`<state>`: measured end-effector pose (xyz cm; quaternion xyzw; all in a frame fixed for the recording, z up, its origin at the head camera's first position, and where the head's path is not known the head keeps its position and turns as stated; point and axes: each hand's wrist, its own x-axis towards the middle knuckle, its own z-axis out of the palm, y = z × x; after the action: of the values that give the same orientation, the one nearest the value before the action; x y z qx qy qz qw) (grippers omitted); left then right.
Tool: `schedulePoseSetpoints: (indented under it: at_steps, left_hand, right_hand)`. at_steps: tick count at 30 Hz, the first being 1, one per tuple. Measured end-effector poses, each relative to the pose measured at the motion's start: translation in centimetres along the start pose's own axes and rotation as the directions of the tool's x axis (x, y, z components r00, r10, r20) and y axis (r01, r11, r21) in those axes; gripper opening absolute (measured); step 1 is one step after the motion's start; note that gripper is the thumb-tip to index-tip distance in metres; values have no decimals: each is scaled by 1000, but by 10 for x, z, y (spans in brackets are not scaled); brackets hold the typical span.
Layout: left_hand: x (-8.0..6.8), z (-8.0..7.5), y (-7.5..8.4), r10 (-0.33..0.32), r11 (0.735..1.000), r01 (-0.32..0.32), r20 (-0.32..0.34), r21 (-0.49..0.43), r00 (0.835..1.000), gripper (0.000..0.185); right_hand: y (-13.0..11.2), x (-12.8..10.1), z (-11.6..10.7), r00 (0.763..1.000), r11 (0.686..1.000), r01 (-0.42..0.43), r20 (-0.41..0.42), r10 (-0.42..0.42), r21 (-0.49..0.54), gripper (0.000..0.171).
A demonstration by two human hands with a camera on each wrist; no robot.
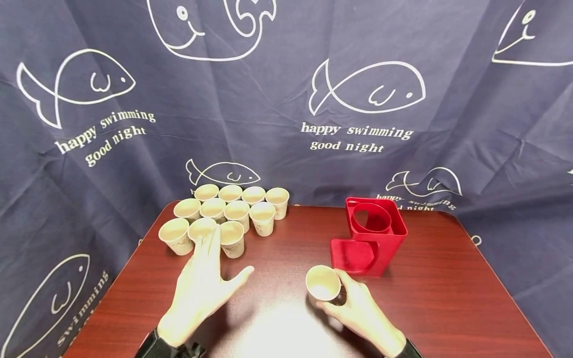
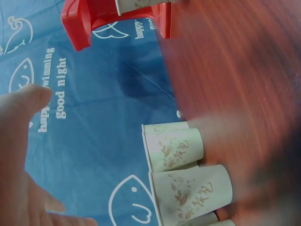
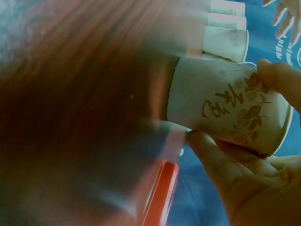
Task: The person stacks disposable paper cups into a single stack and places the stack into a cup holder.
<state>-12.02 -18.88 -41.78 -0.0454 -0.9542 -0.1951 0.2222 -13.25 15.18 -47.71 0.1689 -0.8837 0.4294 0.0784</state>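
Observation:
A white paper cup [image 1: 323,283] with brown leaf print stands upright in my right hand [image 1: 360,308], its open mouth facing up. In the right wrist view, thumb and fingers grip the cup's side [image 3: 225,101] from opposite sides. My left hand [image 1: 199,283] reaches over the front row of paper cups, fingers straight and thumb spread out to the right. Its fingertips overlap the middle cup [image 1: 201,227] of that row in the head view. Just right of them stands another paper cup [image 1: 233,241].
Several more paper cups [image 1: 263,221] stand in rows at the back left of the brown table [image 1: 291,253]. A red plastic holder [image 1: 389,251] with a round opening and a side tray is at the right. A blue fish-patterned curtain [image 1: 277,99] hangs behind.

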Motion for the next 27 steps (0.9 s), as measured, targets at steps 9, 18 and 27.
schedulePoseSetpoints:
  at_steps: [9, 18, 27]
  left_hand:
    - [6, -4, -3, -6, 1000, 6, 19, 16, 1000, 116]
    - [6, -5, -6, -15, 1000, 14, 45, 24, 999, 116]
    - [11, -3, -12, 25, 999, -25, 5, 29, 1000, 115]
  right_hand:
    - [0, -2, 1, 1000, 1000, 4, -19, -4, -19, 61]
    - [-3, -1, 1, 999, 998, 28, -20, -29, -60, 60]
    - [-1, 0, 1, 998, 996, 56, -31, -58, -70, 63]
